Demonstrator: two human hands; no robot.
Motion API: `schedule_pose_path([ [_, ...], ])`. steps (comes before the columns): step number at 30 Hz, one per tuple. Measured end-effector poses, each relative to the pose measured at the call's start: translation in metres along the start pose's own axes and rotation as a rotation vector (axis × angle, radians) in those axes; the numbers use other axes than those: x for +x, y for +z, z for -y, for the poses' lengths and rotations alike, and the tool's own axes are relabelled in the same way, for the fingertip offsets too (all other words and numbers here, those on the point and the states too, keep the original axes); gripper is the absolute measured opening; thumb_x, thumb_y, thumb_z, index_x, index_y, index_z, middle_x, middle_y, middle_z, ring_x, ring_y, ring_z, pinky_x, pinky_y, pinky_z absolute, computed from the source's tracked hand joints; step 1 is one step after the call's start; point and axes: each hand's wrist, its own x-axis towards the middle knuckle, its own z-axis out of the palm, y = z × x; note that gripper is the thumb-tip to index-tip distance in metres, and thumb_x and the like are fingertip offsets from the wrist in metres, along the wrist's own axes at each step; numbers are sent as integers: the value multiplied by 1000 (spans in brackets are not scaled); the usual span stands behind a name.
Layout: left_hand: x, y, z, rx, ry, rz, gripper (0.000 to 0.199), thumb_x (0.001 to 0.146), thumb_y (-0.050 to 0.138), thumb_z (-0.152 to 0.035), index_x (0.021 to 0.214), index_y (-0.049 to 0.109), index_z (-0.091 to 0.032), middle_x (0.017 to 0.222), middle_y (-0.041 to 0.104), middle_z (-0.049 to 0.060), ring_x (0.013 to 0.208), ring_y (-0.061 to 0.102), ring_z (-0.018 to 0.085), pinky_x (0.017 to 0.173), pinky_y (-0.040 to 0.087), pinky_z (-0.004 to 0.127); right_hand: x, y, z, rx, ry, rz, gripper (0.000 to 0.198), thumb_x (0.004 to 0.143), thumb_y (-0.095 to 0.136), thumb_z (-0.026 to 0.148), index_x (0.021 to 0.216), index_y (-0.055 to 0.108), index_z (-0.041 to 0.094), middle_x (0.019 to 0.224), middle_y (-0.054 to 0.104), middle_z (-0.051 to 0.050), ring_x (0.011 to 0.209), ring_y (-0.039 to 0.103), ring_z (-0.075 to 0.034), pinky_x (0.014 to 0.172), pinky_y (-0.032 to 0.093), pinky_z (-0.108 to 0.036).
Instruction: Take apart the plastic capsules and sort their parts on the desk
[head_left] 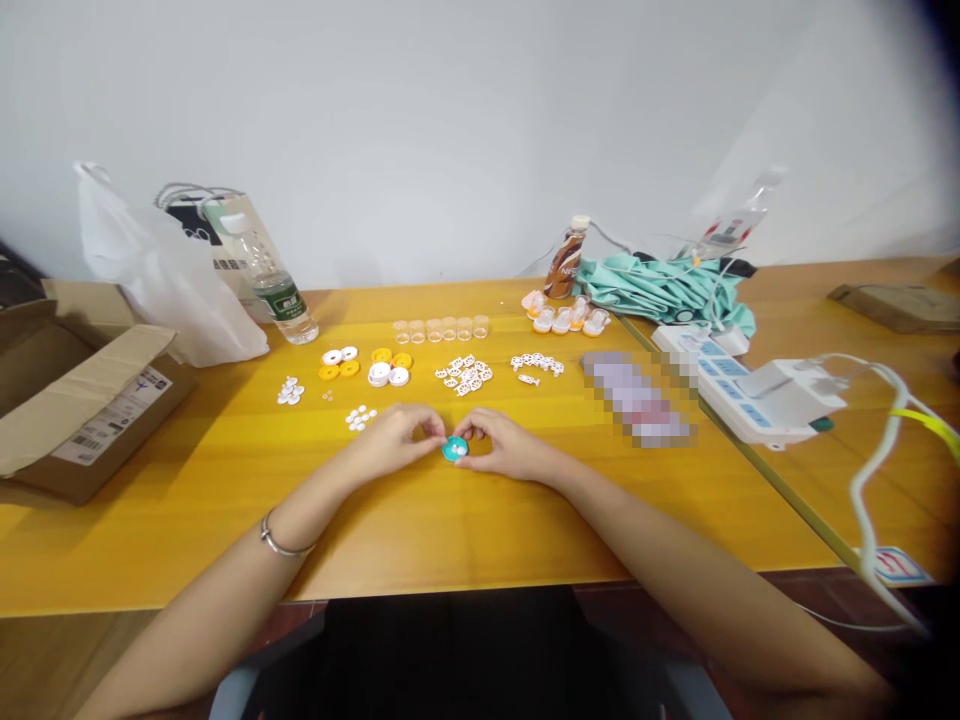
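A small teal round dish-shaped piece [450,455] is held low over the table, with small white parts inside it. My left hand [401,440] pinches its left rim between thumb and fingers. From the other side, my right hand [506,447] grips the right rim, fingers curved around it. Small white discs [361,417] lie just left of my left hand. Beyond my hands sit white openwork plastic pieces [465,374] in a loose pile, with more white pieces [537,364] in an arc to the right. White and yellow round caps [380,373] are grouped behind my left hand.
Clear little cups [441,329] stand in a row at the back, near orange-and-clear pieces [570,317]. A cardboard box [97,420] and water bottle [281,300] are on the left. A brown drink bottle [568,258], teal cloth [667,288] and power strip [724,385] occupy the right.
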Motion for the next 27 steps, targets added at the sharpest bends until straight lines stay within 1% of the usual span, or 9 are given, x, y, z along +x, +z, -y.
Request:
schedule_pose_path([
  [2, -3, -17, 8, 38, -81, -73, 13, 80, 54, -28, 82, 61, -17, 81, 66, 2, 75, 61, 14, 71, 45, 25, 0, 0, 1, 2, 6, 4, 22, 71, 67, 28, 88, 57, 18, 87, 58, -3, 83, 54, -15, 77, 42, -30],
  [4, -7, -35, 20, 136, -213, -135, 14, 78, 55, -29, 81, 61, -17, 80, 67, 2, 73, 61, 16, 68, 45, 26, 0, -1, 1, 2, 9, 7, 22, 70, 67, 27, 88, 58, 18, 87, 58, -3, 83, 54, -15, 77, 42, -30],
  [6, -11, -50, 34, 246, -321, -136, 13, 75, 56, -28, 79, 62, -18, 78, 68, 3, 72, 62, 17, 67, 45, 27, 0, -1, 1, 1, 10, 9, 22, 70, 67, 27, 88, 58, 18, 87, 58, -3, 83, 54, -15, 77, 42, -29],
  [8, -14, -58, 47, 309, -373, -90, 12, 74, 55, -27, 77, 62, -18, 76, 68, 3, 71, 62, 18, 66, 45, 27, 0, -1, 2, 1, 12, 8, 22, 70, 67, 27, 88, 58, 18, 86, 58, -3, 83, 54, -15, 77, 42, -29],
  [11, -14, -59, 56, 332, -376, -19, 15, 73, 51, -26, 77, 63, -18, 75, 68, 3, 70, 62, 18, 65, 45, 27, 0, -1, 2, 3, 15, 12, 22, 71, 67, 28, 88, 58, 17, 87, 58, -3, 83, 54, -15, 77, 42, -29],
  [14, -12, -54, 57, 283, -343, 7, 17, 72, 49, -24, 78, 63, -18, 77, 68, 4, 70, 62, 17, 64, 45, 26, 0, -1, 1, 4, 14, 14, 22, 71, 67, 28, 88, 58, 18, 87, 58, -3, 83, 54, -15, 77, 42, -29],
  [18, -9, -50, 56, 225, -329, 24, 19, 72, 47, -21, 79, 63, -17, 78, 68, 3, 69, 62, 16, 63, 45, 25, 0, -1, 1, 9, 17, 12, 22, 71, 67, 28, 88, 58, 18, 87, 58, -3, 83, 54, -15, 77, 42, -29],
  [22, -8, -47, 55, 227, -317, 5, 20, 72, 46, -20, 80, 64, -17, 78, 68, 3, 69, 62, 16, 64, 45, 25, 0, -1, 1, 14, 15, 14, 22, 70, 67, 28, 88, 58, 18, 86, 58, -3, 83, 54, -15, 77, 42, -29],
  [27, -5, -41, 52, 216, -249, 6, 19, 74, 47, -20, 79, 64, -18, 79, 68, 2, 69, 61, 15, 66, 45, 25, 1, -2, 2, 8, 19, 10, 22, 70, 68, 27, 87, 59, 18, 86, 58, -2, 82, 54, -15, 77, 43, -30],
])
